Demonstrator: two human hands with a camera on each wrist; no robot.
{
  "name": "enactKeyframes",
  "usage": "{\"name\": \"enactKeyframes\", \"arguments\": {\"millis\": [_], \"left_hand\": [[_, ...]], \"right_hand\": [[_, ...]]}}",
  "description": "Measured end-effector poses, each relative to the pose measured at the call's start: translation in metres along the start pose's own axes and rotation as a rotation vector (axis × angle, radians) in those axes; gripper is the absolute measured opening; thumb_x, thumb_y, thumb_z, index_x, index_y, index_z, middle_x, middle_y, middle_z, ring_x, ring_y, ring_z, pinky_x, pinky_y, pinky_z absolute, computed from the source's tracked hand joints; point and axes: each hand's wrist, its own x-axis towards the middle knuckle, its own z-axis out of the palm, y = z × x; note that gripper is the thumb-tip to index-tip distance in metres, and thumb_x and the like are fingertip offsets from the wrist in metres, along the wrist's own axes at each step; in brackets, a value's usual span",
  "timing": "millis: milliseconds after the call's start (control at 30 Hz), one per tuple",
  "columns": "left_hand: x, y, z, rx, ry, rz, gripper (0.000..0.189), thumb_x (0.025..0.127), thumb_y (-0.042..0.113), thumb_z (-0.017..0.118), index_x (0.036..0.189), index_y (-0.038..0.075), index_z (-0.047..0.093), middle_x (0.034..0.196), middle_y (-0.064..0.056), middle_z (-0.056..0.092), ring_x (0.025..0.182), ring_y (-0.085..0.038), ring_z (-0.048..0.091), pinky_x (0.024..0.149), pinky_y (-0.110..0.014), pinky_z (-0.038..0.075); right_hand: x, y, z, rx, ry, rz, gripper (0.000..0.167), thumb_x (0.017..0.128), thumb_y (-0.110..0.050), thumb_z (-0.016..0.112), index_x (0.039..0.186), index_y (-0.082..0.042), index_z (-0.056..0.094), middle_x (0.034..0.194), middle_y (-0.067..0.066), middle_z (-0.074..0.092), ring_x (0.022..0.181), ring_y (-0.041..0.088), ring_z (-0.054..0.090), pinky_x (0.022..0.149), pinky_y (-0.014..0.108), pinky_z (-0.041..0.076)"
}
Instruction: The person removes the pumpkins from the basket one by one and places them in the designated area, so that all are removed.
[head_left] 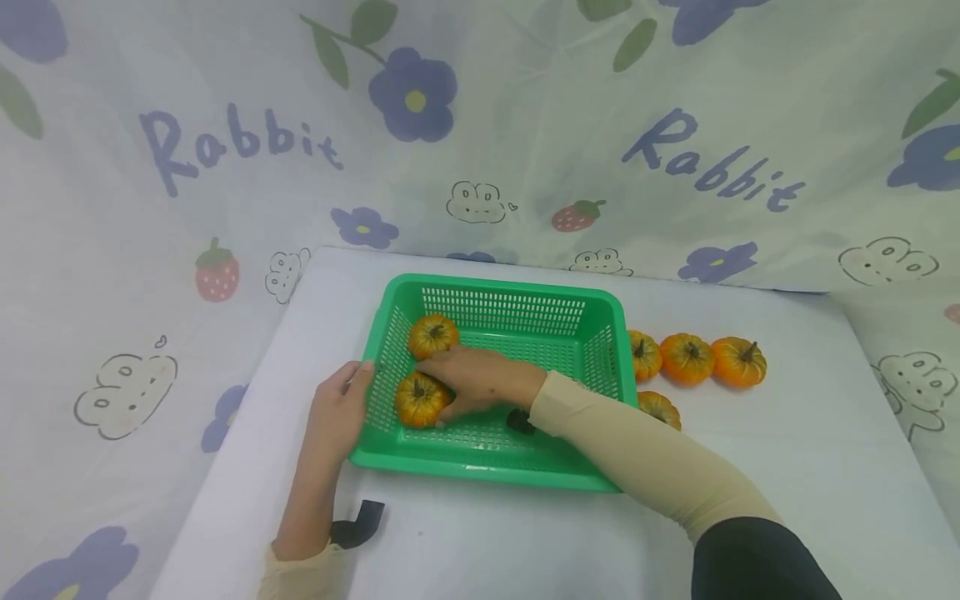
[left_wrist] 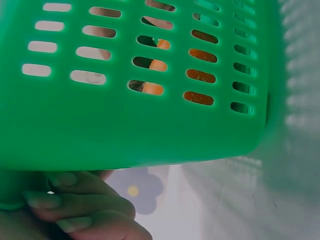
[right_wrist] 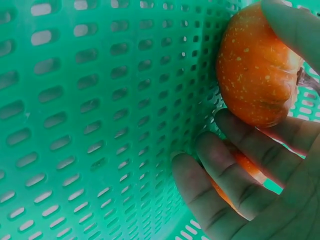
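Left hand (head_left: pixel 339 412) grips the green basket (head_left: pixel 487 475) by its left rim, probably steadying it; inside, beside a far pumpkin (head_left: pixel 432 337), the near pumpkin (head_left: pixel 417 402) sits between the thumb and fingers of the right hand (head_left: pixel 483 379), seemingly for control; other pumpkins (head_left: pixel 687 360) lie outside, rightward

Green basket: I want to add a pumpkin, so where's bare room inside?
Free: the basket floor bordered by the far wall, right wall and right hand. Crowded: left end, that hand gripping the near pumpkin beside the far pumpkin.
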Motion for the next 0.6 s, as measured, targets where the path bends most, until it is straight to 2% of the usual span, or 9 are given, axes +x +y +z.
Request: {"name": "enactKeyframes", "arguments": {"millis": [167,400,600], "left_hand": [[-0.0001,0.0003,-0.0003,0.014,0.006,0.006,0.066,0.108,0.063,0.034,0.133,0.01,0.065,0.109,-0.013,0.071,0.09,-0.026,0.063,0.074,-0.035,0.051],[-0.0013,0.0004,0.0006,0.031,0.028,0.013,0.069,0.108,0.064,0.035,0.139,0.01,0.064,0.117,-0.014,0.071,0.096,-0.026,0.064,0.079,-0.035,0.051],[-0.0031,0.0008,0.0008,0.019,0.035,0.009,0.069,0.107,0.065,0.035,0.136,0.01,0.065,0.113,-0.014,0.072,0.093,-0.026,0.064,0.076,-0.034,0.051]], "right_hand": [[-0.0005,0.0001,0.0003,0.004,0.0,-0.001,0.086,0.088,-0.048,0.085,0.157,-0.014,0.046,0.153,0.005,0.053,0.139,0.022,0.05,0.114,0.04,0.041],[-0.0019,0.0004,-0.001,0.01,-0.01,0.007,0.087,0.088,-0.046,0.085,0.158,-0.014,0.045,0.155,0.005,0.051,0.141,0.022,0.048,0.115,0.04,0.04],[-0.0019,-0.0003,-0.0008,0.005,-0.004,0.001,0.085,0.088,-0.047,0.085,0.156,-0.012,0.047,0.152,0.004,0.054,0.137,0.022,0.052,0.113,0.039,0.042]]}}
